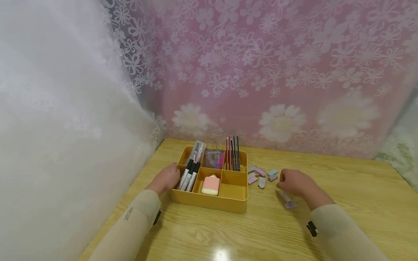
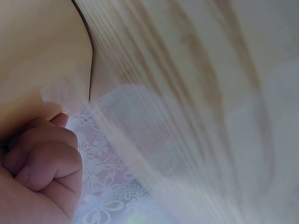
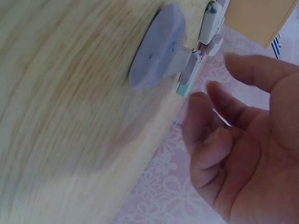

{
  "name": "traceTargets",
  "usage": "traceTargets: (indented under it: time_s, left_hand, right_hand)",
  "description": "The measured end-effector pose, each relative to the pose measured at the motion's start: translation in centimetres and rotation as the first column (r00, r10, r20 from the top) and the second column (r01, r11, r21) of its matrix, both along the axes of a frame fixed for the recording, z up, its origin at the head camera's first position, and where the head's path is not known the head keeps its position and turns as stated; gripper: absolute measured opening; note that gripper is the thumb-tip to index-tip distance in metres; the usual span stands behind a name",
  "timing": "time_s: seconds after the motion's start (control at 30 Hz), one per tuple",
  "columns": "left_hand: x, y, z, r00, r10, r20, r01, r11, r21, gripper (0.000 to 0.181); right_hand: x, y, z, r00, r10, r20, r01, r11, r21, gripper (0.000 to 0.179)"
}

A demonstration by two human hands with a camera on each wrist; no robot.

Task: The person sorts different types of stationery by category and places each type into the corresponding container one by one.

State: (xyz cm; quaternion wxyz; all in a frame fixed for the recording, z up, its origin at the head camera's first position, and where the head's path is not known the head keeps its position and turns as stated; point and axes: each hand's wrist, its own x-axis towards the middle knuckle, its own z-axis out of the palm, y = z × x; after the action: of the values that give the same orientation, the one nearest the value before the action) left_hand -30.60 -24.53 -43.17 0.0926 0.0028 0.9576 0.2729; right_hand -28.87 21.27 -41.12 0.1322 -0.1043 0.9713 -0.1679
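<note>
A yellow compartment organizer (image 1: 209,203) stands on the wooden table. My left hand (image 1: 168,177) grips its left rim; in the left wrist view the curled fingers (image 2: 51,158) lie against the yellow wall. To the organizer's right, my right hand (image 1: 295,185) hangs just above the table, its fingers loosely bent with a gap to the thumb and nothing held. Under it lie a grey eraser (image 1: 285,197) and a lilac eraser (image 1: 290,205). Several more small erasers (image 1: 260,172) are scattered between that hand and the organizer.
Inside the organizer are black-capped markers (image 1: 189,175), a pink correction-tape-like item (image 1: 210,185), pencils (image 1: 232,154), a clear pen case (image 1: 197,151) and a purple triangular ruler (image 1: 213,158). A floral curtain (image 1: 281,90) hangs behind the table, and white cloth (image 1: 72,108) at the left.
</note>
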Motion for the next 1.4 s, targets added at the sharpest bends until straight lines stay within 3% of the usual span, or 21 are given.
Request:
traceTargets:
  time_s: [0.2,0.33,0.6,0.87,1.17,1.3,1.4]
  left_hand:
    - [0.0,0.1,0.3,1.0,-0.005,0.003,0.005,1.0,-0.009,0.056]
    - [0.1,0.1,0.3,1.0,-0.007,0.0,0.007,1.0,-0.003,0.056]
    - [0.0,0.2,0.1,1.0,-0.021,-0.007,0.021,1.0,0.003,0.057]
    - [-0.1,-0.1,0.1,1.0,-0.022,0.0,0.022,0.999,0.024,0.058]
    - [-0.2,0.0,0.4,0.999,-0.026,0.021,0.026,1.0,-0.01,0.059]
    - [-0.3,0.0,0.4,0.999,-0.026,0.029,0.026,1.0,0.016,0.059]
    - [-0.3,-0.2,0.3,0.999,-0.03,0.034,0.029,0.999,0.018,0.059]
  right_hand:
    - [1.1,0.2,-0.3,0.991,-0.001,0.135,0.001,1.0,-0.005,0.024]
    - [1.5,0.2,-0.5,0.987,-0.002,0.158,0.005,1.0,-0.015,0.023]
    - [1.7,0.2,-0.8,0.997,0.03,0.07,-0.032,0.999,0.023,0.013]
    - [1.6,-2.4,-0.8,0.998,0.016,-0.057,-0.023,0.992,-0.125,0.022]
    - [2.5,-7.8,0.9,0.968,0.073,-0.24,-0.147,0.942,-0.303,0.019]
    - [3.3,-9.7,1.3,0.957,0.047,-0.287,-0.147,0.929,-0.341,0.014]
    - [3.8,-10.8,1.2,0.951,0.037,-0.308,-0.142,0.934,-0.327,0.014]
